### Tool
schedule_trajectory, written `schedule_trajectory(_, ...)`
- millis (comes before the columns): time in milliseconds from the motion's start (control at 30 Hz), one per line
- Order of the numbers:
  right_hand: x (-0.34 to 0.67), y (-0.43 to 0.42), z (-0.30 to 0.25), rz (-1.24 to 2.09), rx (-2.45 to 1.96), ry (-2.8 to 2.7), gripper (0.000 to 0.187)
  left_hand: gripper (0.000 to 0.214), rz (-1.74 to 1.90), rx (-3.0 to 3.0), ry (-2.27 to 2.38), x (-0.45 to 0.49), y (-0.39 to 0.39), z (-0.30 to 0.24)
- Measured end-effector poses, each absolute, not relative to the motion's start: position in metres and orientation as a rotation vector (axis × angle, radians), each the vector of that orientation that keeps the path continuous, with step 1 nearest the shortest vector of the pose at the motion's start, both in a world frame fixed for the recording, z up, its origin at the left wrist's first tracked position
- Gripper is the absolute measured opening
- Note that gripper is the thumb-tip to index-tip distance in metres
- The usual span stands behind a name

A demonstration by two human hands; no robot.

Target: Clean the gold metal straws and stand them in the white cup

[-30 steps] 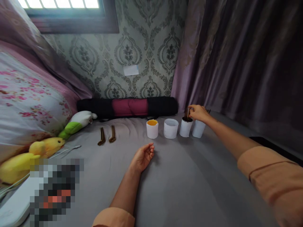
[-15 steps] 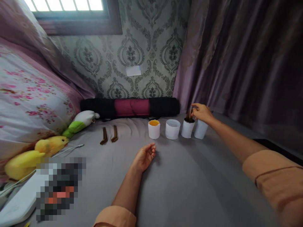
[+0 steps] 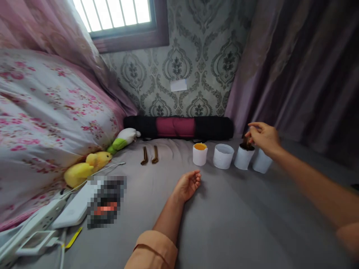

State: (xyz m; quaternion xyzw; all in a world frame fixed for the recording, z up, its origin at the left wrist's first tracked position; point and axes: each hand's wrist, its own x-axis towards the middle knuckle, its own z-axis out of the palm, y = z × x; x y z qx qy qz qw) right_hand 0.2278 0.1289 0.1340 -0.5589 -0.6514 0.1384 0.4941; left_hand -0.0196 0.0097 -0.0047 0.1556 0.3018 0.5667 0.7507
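Four white cups (image 3: 223,156) stand in row before black bolster (image 3: 179,127). Right hand (image 3: 263,137) pinches brown sticks (image 3: 246,142) in third cup (image 3: 244,157). Keep sticks vertical, no sideways pull: light cup likely tips. Left hand (image 3: 188,185) lies loosely curled, farther from bolster.

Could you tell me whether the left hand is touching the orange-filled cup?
Apart: the head view shows grey sheet between the left hand and the cup.

Left hand (image 3: 188,185) palm-up, lax; right hand (image 3: 263,137) outstretched, curled.

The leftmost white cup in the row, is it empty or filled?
Filled. The leftmost white cup stands upright and shows an orange content close to its rim; what the content is, I cannot tell.
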Motion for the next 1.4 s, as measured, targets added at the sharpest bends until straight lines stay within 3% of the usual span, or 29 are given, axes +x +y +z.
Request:
schedule_trajectory(267,0.189,0.085,0.117,0.652,-1.178,-1.512,0.027,0.012,1.257,0.375,0.630,-0.020,0.008,-0.006)
schedule_trajectory(667,0.143,0.054,0.032,1.198,-1.294,-1.462,0.035,0.016,1.320,0.455,0.584,-0.019,0.003,-0.004)
schedule_trajectory(867,0.139,0.062,0.008,1.120,-1.279,-1.567,0.041,0.014,1.336,0.441,0.600,-0.018,0.001,-0.002)
schedule_trajectory(1233,0.142,0.060,-0.013,0.676,-1.370,-1.802,0.043,0.012,1.320,0.423,0.667,-0.017,0.000,0.002)
schedule_trajectory(1400,0.144,0.059,-0.012,0.681,-1.362,-1.830,0.043,0.014,1.320,0.543,1.049,-0.029,0.010,0.008)
